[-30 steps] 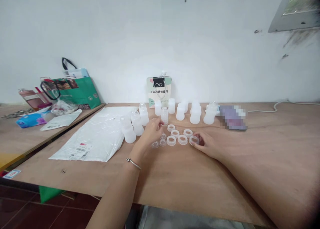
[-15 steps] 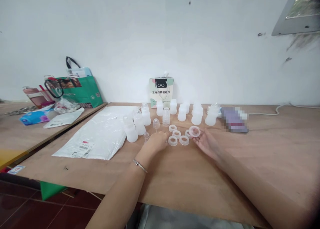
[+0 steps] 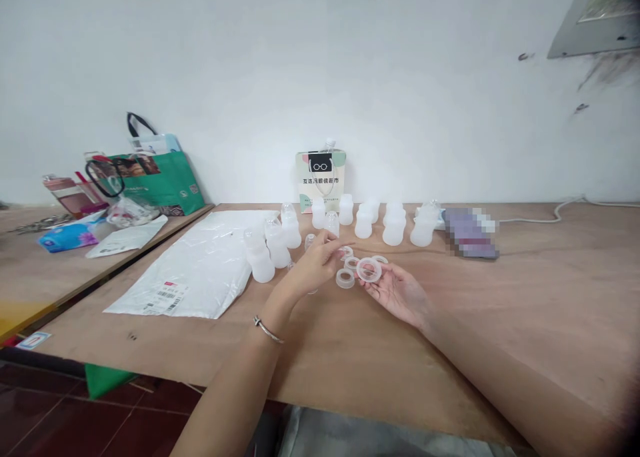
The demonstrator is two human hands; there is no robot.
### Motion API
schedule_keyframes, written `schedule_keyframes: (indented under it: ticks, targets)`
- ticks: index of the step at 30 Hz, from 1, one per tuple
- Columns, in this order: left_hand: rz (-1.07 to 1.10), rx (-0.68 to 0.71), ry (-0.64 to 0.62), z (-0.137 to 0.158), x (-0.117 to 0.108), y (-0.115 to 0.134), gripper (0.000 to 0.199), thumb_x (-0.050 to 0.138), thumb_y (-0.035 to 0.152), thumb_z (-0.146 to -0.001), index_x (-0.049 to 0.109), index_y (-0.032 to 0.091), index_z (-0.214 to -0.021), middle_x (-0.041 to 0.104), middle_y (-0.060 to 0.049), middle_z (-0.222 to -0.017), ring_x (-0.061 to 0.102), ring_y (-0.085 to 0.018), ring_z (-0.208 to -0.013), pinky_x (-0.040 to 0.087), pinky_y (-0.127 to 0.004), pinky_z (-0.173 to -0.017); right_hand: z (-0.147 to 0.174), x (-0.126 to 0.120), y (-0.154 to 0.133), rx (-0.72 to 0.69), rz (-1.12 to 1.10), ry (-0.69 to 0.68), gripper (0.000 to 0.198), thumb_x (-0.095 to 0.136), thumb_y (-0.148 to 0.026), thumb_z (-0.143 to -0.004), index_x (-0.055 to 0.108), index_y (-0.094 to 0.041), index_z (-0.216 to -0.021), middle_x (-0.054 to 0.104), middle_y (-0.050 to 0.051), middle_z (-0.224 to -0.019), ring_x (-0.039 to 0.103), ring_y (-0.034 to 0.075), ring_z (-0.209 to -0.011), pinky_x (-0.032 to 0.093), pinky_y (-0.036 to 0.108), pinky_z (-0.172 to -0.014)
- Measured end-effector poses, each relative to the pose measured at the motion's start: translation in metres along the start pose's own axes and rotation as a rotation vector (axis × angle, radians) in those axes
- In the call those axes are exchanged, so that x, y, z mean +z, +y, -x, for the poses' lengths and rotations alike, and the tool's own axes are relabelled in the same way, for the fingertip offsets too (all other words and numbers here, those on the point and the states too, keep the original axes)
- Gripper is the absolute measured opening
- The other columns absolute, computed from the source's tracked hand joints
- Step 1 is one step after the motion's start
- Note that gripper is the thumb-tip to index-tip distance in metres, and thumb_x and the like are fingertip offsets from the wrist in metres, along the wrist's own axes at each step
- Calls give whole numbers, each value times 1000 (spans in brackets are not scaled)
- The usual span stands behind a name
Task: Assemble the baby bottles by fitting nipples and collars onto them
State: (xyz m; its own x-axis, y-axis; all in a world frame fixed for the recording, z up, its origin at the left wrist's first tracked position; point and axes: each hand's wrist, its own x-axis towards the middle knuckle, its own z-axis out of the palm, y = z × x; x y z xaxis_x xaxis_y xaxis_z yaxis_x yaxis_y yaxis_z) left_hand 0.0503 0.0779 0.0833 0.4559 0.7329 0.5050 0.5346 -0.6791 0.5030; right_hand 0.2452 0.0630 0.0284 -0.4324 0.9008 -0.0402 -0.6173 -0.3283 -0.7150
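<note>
A pale, plain wall [image 3: 250, 84] rises behind a long table of light brown wood [image 3: 380, 370], seen from the wearer's own eyes. Across the table's left part lies a flat white plastic mailing bag [image 3: 195, 264] with a printed label near its lower edge. Beyond it, on a neighbouring surface to the left, stands a green shopping bag [image 3: 167, 184] with dark handles. A small paper carrier bag [image 3: 313, 190] in cream, green and pink, printed with glasses, leans by the wall at the centre. Two bare hands meet near the middle of the table: the right hand [image 3: 397, 294], palm partly upturned, holds a clear plastic ring [image 3: 369, 280] between thumb and fingers, raised just above the wood; the left hand [image 3: 320, 260] hovers close by with its fingers drawn near together, though whether they grip anything cannot be told. Frosted white waisted bottles [image 3: 393, 230] stand upright behind the hands, three of them [image 3: 260, 264] beside the mailing bag and others spread to the right. More translucent loose rings [image 3: 345, 285] lie between and behind the hands, and a clear domed cap [image 3: 310, 240] peeks out just behind the left one
</note>
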Motion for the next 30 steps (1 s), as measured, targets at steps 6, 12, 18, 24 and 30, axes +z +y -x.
schedule_keyframes:
  ticks: [6,12,18,24,30]
  targets:
    - [282,67,120,-2,22,16,20,50,28,-85,65,25,-97,60,-5,-95,58,-15,-88,49,-32,-80,-4,-8,3,-14,-48,18,20,41,-18,-86,58,-17,-97,65,4,-96,64,12,-86,52,24,-82]
    - [421,89,308,2,49,13,18,56,25,-82,68,24,-95,64,-4,-98,60,-15,-93,49,-31,-84,-4,-9,2,-17,-85,34,16,44,-17,-86,57,-18,-94,67,3,-91,65,11,-85,53,23,-82]
    - [303,134,329,5,68,2,17,57,24,-81,69,23,-94,64,-5,-98,59,-16,-94,49,-33,-84,-3,-10,4,17,-209,5,20,39,-13,-87,56,-19,-97,68,1,-86,65,8,-80,54,20,-79]
    - [-26,338,300,3,61,-8,20,56,20,-80,67,26,-96,64,-5,-99,57,-17,-95,46,-37,-85,-2,-13,1,-9,-207,11,22,37,-16,-89,56,-18,-102,68,3,-92,65,9,-86,53,23,-82]
    - [-82,352,228,4,61,-11,28,60,29,-78,62,23,-105,59,-8,-110,55,-19,-102,45,-37,-88,-3,-13,2,-35,-143,-16,19,41,-19,-89,57,-17,-98,69,3,-91,65,10,-86,53,21,-80]
